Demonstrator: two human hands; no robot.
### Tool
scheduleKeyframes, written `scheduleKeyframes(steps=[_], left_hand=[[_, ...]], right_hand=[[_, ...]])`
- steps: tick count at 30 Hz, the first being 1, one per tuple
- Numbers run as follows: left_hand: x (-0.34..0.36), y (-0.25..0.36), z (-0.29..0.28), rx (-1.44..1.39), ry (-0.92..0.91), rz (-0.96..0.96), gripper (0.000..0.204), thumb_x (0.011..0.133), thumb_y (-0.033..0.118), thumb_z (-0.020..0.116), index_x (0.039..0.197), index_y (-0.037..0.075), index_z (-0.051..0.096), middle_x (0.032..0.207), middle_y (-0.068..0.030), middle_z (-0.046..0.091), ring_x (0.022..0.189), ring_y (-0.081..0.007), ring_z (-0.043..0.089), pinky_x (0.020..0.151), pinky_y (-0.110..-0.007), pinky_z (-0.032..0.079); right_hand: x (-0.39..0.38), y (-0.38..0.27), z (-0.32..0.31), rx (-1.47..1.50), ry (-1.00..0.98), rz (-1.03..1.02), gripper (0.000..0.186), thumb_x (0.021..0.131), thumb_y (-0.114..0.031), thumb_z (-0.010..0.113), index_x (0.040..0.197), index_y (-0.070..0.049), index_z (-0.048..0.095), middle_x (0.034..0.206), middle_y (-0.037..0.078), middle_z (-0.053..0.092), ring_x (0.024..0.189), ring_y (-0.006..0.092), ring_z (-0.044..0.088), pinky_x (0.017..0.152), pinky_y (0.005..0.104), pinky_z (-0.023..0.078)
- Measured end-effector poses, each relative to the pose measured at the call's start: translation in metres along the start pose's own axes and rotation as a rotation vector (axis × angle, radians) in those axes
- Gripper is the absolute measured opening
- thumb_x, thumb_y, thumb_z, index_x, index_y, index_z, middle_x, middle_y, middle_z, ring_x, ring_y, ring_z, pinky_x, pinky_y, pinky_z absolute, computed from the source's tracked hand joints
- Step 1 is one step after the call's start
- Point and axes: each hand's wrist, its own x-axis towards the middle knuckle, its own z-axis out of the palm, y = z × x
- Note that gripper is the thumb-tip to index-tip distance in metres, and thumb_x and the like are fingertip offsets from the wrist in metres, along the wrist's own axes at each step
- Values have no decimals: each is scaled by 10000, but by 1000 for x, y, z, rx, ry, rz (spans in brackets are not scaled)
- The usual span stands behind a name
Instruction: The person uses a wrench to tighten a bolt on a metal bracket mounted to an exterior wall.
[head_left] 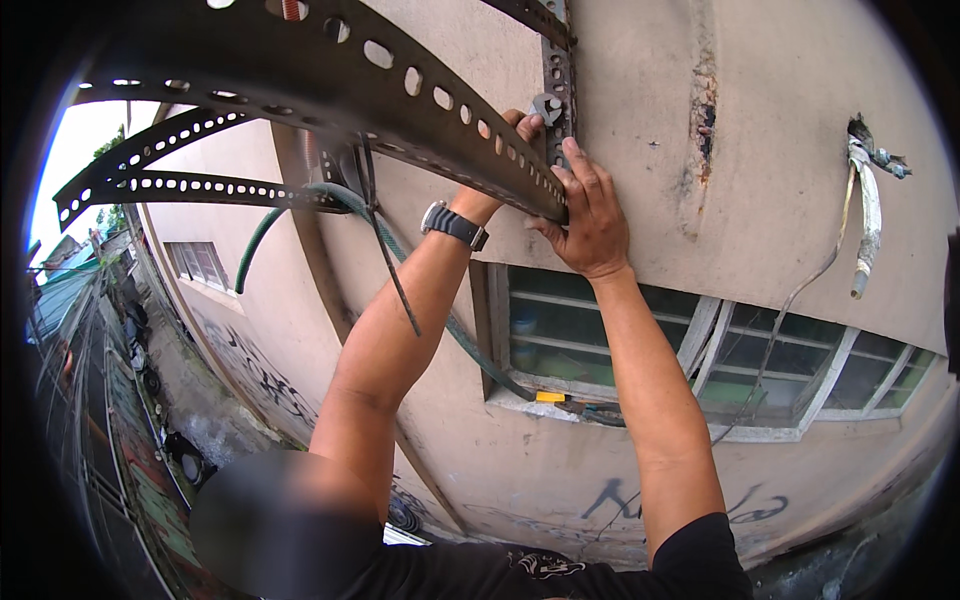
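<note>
A dark slotted angle bar (450, 130) slants from the upper left to a vertical slotted bar (557, 85) on the wall. Behind the slanting bar, my left hand (522, 124) is closed on a wrench (546, 108), its jaw end showing against the vertical bar. Part of that hand and most of the wrench are hidden. My right hand (592, 215) grips the slanting bar's end at the joint, thumb below and fingers pointing up along the vertical bar. Whether a nut or bolt sits under those fingers is not visible. On my left wrist is a dark-strapped watch (455, 226).
More slotted bars (160, 187) jut out at left. A green hose (340, 195) and a thin black cable (390, 265) hang near my left arm. Below are louvred windows (600, 325), with a yellow-marked tool (550, 397) on the sill. Frayed wires (868, 200) protrude at right. Far below left runs a street.
</note>
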Motion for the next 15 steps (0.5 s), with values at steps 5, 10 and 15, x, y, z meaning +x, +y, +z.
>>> scheduleKeyframes(steps=[5,10,15], left_hand=[[11,19,-12,171,-96,-85,407,1073,377,562,1077,2,719,766,-127,705,670,-208,653,642,-366,512],[24,17,-26,152,-228,-55,379,1068,377,563,1120,39,727,870,-182,753,789,-312,747,734,-393,559],[95,19,-71,672,-566,519,299,1053,332,566,1097,75,713,800,-151,740,819,-343,732,753,-435,545]], right_hand=[[0,-1,-2,-1,-12,14,690,948,-689,526,1251,-72,582,1534,116,472,1291,354,547,1066,447,514],[-1,-1,-2,10,-27,13,701,939,-687,538,1299,-85,547,1539,122,467,1293,364,545,1081,452,515],[0,-2,-1,18,-20,3,712,935,-687,541,1282,-66,558,1525,130,477,1280,365,551,1071,450,516]])
